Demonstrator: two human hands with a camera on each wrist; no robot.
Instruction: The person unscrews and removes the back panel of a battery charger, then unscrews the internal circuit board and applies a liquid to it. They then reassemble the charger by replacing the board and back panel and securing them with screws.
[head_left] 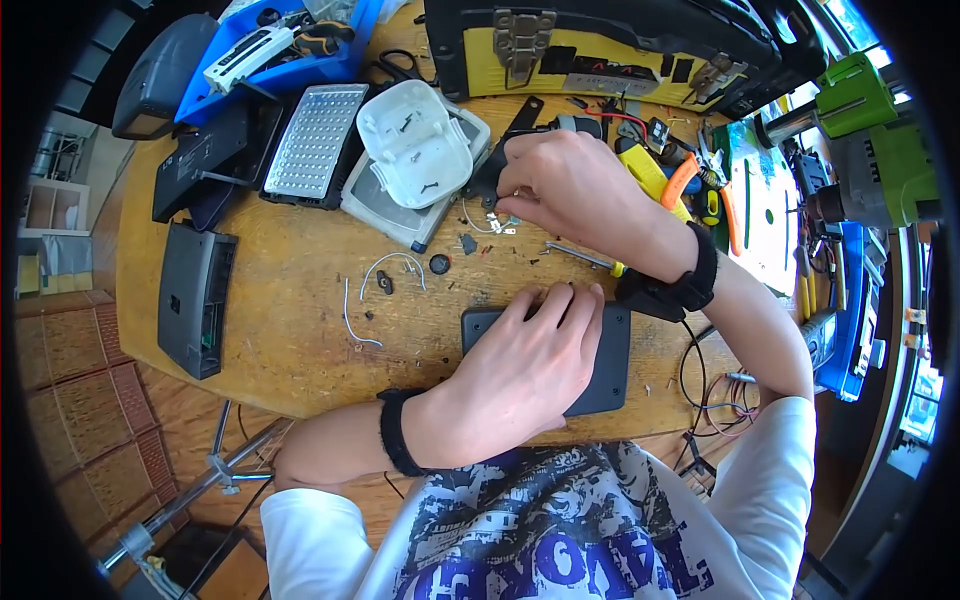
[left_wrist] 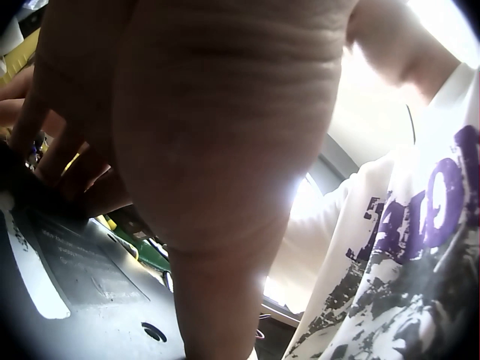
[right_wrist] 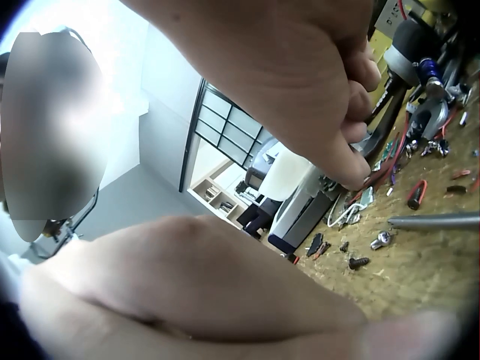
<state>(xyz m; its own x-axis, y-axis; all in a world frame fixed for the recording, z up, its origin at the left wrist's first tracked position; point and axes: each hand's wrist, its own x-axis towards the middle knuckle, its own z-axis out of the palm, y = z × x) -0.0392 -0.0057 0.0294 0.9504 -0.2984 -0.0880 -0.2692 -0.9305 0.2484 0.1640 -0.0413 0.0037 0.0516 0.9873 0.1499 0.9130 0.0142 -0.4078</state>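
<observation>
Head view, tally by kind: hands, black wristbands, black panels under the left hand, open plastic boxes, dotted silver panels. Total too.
Hands: 2 (left hand, right hand)
Black wristbands: 2 (left wristband, right wristband)
Black panel under left hand: 1
Open plastic box: 1
Dotted silver panel: 1
Total: 7

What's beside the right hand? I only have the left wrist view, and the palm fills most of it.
Observer: An open white container sits just to the left of the right hand in the head view; I can't tell whether the fingers grip anything.
Operator: Any tool lying between the hands?
Observer: Yes, a slim metal shaft with a yellow end, a screwdriver by the look, lies between the right hand and the left hand.
</observation>
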